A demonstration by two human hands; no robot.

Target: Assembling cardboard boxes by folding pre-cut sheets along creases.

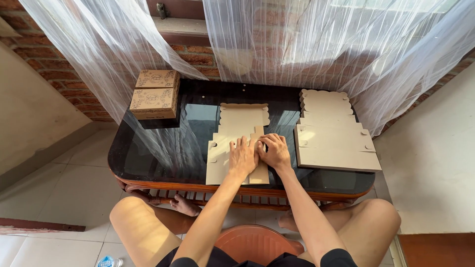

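Both hands press on a flat cardboard blank (237, 143) lying in the middle of the dark glass table (148, 153). The left hand (242, 157) lies flat, fingers spread, palm down on the blank. The right hand (275, 151) touches it alongside, fingers curled over a flap by the right edge. A stack of blanks (331, 133) lies to the right; two finished boxes (155, 94) sit at the far left corner.

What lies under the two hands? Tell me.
Both the left hand and right hand press on a flat cardboard box blank on the glass table. The blank's middle is covered.
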